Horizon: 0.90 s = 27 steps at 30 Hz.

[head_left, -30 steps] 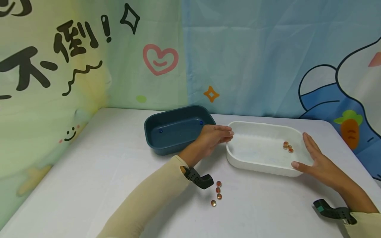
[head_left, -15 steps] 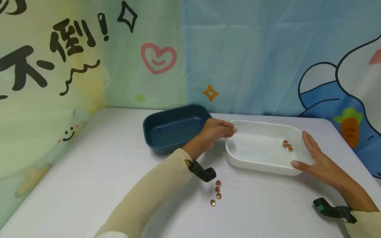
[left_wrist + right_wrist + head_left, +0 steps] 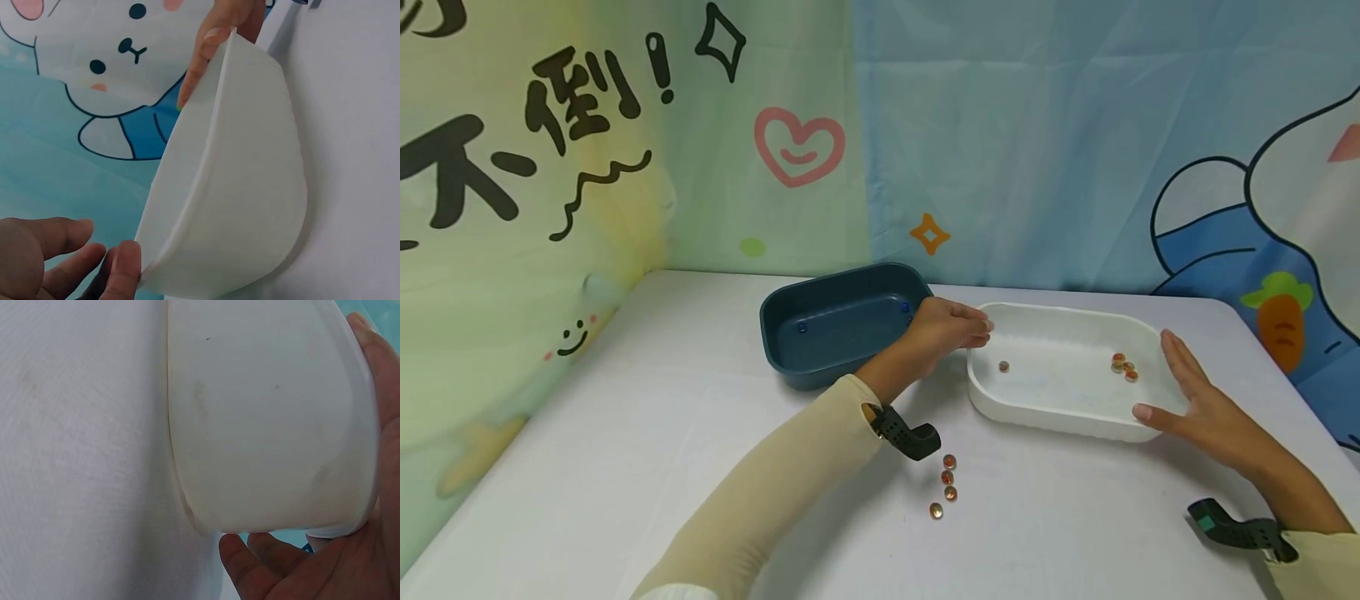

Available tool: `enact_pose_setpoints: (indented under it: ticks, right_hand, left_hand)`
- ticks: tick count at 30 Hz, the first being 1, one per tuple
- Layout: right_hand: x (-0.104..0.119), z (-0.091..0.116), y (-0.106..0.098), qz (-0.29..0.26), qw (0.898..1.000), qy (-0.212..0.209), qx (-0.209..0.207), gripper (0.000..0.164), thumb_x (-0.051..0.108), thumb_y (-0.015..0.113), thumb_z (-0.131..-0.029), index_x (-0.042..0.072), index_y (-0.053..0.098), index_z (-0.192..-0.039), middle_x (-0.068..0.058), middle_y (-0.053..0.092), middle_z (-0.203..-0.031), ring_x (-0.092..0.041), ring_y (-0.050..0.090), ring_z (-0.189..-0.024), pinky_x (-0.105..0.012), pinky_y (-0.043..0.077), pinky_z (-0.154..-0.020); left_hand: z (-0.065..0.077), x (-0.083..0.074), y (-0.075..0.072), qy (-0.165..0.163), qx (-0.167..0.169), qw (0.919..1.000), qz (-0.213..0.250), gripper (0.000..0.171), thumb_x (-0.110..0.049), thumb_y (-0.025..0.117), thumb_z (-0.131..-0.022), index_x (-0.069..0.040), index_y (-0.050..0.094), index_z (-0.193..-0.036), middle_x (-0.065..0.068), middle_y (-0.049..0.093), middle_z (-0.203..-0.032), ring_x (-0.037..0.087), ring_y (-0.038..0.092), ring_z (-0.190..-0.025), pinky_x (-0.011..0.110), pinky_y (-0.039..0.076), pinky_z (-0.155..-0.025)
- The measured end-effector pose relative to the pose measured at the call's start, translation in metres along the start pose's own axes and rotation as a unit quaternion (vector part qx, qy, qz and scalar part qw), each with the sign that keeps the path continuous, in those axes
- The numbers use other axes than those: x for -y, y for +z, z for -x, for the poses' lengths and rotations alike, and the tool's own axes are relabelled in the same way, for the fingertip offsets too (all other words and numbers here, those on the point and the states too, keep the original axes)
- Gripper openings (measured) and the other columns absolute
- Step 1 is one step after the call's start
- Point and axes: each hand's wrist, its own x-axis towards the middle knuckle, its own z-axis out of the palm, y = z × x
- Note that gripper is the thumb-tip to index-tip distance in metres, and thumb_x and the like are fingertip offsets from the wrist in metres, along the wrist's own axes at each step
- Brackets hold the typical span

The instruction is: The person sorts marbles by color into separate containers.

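My left hand (image 3: 951,329) hovers over the left end of a white oblong tray (image 3: 1060,421), close to its rim. In the left wrist view, its thumb and fingers are parted with nothing between them. Below it, a single small shiny bead (image 3: 1003,367) lies in the tray. Towards the tray's right end is a cluster of several orange beads (image 3: 1123,367). My right hand (image 3: 1202,408) holds the tray's right end, thumb over the near rim and fingers along the outside; in the right wrist view, the fingertips (image 3: 232,545) touch the outer wall.
A dark blue tray (image 3: 842,371) stands left of the white one, partly behind my left wrist, with blue beads (image 3: 802,327) inside. Several orange beads (image 3: 950,477) lie in a loose row on the white tabletop nearer me. A printed cloth backdrop (image 3: 1000,167) borders the table.
A small bead now lies in the left part of the white tray, where none showed before. My left hand moved slightly right, then slightly back; my right hand kept its place.
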Motion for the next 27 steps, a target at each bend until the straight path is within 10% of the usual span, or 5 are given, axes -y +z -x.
enact_pose_setpoints:
  ticks: [27]
  right_hand:
    - [0.002,0.0,0.0,0.007,1.0,0.002,0.003,0.107,0.038,0.068,-0.088,0.027,-0.017,-0.153,-0.01,-0.024,-0.158,-0.058,-0.01,-0.136,-0.083,0.019,-0.074]
  left_hand:
    - [0.04,0.045,-0.031,0.052,0.075,0.9946,-0.05,0.017,-0.003,0.068,-0.089,0.007,0.071,-0.103,0.015,0.071,-0.089,0.015,0.067,-0.073,0.029,0.056,-0.073]
